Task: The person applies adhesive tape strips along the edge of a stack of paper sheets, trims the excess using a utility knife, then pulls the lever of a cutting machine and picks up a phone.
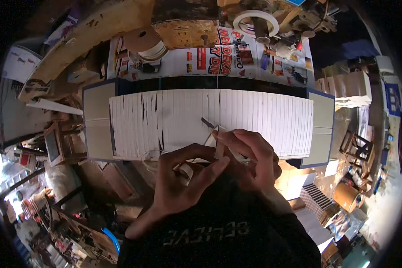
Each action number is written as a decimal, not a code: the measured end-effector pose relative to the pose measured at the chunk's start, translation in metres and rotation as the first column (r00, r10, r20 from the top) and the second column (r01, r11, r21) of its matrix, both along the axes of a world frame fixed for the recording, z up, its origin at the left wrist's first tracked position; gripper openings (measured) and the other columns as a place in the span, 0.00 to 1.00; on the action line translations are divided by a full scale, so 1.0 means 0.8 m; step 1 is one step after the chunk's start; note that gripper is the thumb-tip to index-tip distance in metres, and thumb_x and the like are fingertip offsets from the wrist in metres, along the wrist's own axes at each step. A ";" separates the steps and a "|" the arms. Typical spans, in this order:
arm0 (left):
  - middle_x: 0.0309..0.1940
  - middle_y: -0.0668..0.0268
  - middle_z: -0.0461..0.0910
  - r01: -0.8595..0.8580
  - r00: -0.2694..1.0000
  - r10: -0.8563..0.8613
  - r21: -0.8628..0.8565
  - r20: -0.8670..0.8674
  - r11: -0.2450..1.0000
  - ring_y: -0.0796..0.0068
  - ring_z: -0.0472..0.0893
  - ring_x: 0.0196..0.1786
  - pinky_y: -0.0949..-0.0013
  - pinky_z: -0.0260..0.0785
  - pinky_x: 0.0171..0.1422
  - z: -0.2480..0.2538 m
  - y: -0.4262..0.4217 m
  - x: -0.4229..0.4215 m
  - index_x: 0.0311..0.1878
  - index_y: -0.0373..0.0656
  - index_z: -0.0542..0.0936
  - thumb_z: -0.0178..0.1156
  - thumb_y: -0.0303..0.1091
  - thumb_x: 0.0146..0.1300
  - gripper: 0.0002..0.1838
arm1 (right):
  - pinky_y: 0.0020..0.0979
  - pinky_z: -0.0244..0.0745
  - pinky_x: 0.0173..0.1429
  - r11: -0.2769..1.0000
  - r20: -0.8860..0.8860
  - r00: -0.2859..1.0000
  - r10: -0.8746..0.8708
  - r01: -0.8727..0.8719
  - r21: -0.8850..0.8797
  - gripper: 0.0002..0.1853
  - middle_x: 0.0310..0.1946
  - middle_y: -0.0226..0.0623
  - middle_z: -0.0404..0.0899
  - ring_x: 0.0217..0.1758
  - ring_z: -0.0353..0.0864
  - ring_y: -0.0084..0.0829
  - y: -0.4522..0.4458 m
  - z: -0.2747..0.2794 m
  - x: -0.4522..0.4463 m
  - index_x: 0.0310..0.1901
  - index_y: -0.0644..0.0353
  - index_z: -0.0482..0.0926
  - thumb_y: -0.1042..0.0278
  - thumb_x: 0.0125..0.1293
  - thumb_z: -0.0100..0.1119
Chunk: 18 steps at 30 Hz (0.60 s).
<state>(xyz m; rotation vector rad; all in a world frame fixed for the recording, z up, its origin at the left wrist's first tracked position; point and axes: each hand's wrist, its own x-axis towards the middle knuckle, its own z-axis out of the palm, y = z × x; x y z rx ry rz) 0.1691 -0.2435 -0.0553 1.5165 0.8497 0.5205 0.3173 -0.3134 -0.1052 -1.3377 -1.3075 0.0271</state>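
My left hand (pixel 185 176) is closed in a pinch near my chest, with a loop of white band (pixel 186 171) inside its curl. My right hand (pixel 257 156) is closed too, its fingertips close to those of the left. Between them both hands grip a short, narrow strip (pixel 219 146) with a fine ridged edge; its exact kind is unclear. Just beyond the fingertips a slim dark piece (pixel 207 122) shows over a long row of white book blocks (pixel 183 116). The row stands between grey boards with dark blue edges (pixel 100 118).
Behind the row, a printed banner (pixel 201 58) covers the bench under a worn wooden block (pixel 185 27). Tape rolls (pixel 257 22) lie at the back. Stacked paper (pixel 353 87) stands at right; wooden stools (pixel 62 143) and clutter fill the floor at left.
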 end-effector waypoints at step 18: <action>0.34 0.54 0.86 -0.045 0.962 0.150 -0.409 0.227 0.912 0.88 0.73 0.18 0.82 0.57 0.17 -0.045 -0.095 0.077 0.50 0.38 0.75 0.60 0.29 0.70 0.10 | 0.31 0.88 0.41 0.981 0.114 0.981 0.156 -0.168 0.100 0.21 0.48 0.53 0.83 0.44 0.88 0.37 -0.076 -0.036 0.118 0.50 0.75 0.79 0.79 0.55 0.71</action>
